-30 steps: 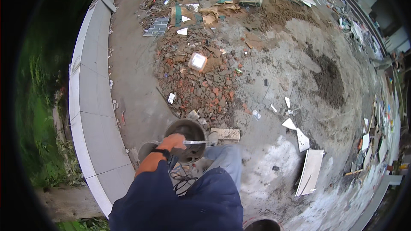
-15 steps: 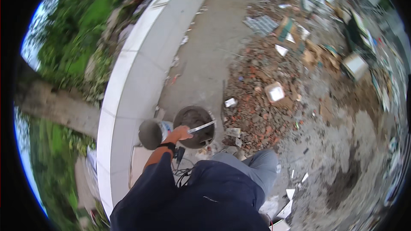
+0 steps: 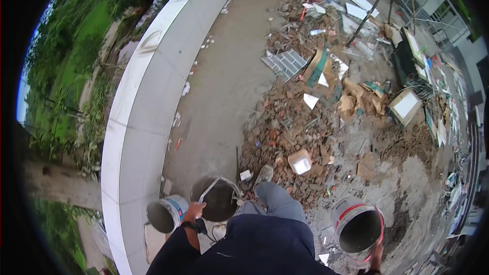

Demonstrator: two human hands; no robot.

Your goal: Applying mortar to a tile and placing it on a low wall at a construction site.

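Observation:
My left hand [image 3: 193, 212] is closed around one end of a pale, narrow strip, which looks like the bucket's handle [image 3: 210, 189]. That strip slants over the mouth of a round bucket [image 3: 213, 214] with a dark grey inside. On the other side, my right hand [image 3: 376, 255] grips the red rim of a white bucket [image 3: 345, 214], its dark mouth tipped toward me. My right fingers are partly hidden at the rim. Left of my left hand, a white and blue bucket [image 3: 175, 207] with a grey inside leans near the low wall.
A low white wall [image 3: 140, 107] curves along the left, with greenery beyond. Ahead lies a heap of broken brick rubble [image 3: 285, 122]. A carton [image 3: 299, 162], a grey grid panel [image 3: 286, 64] and a white-faced box [image 3: 406, 106] lie among the debris. Wet grey ground stretches rightward.
My right hand has come into view at the lower right with the red-rimmed white bucket. My left hand stays on the pale strip, which now points more upward. The view has shifted.

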